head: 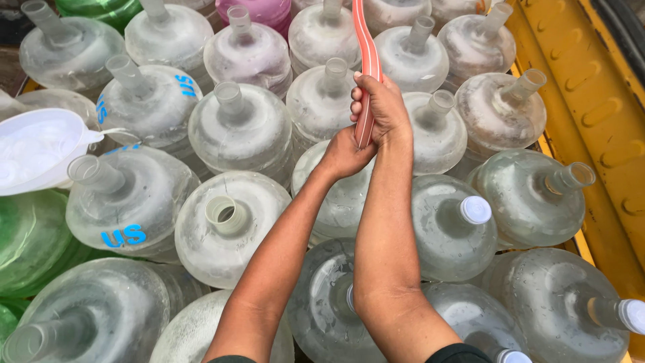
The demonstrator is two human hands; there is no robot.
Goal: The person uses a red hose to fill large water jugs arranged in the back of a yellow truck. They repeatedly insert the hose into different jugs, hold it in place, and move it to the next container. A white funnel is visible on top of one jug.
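Observation:
A red-and-white striped hose [366, 50] comes down from the top of the view between rows of large clear water jugs. My right hand [380, 107] is closed around it near its lower end. Just below, my left hand [344, 154] grips the same hose, whose tip is hidden between my palms. Both hands hang above a clear jug [336, 195] whose neck they cover. An open-necked jug [228, 225] stands to the left of my forearms, and a jug with a white cap [476, 210] to the right.
Several clear jugs fill the whole view, some open, some capped. A white plastic basin [37, 148] rests on jugs at the left. Green jugs [27, 242] sit at the left edge, a pink one [265, 10] at the top. A yellow metal wall [591, 101] runs down the right.

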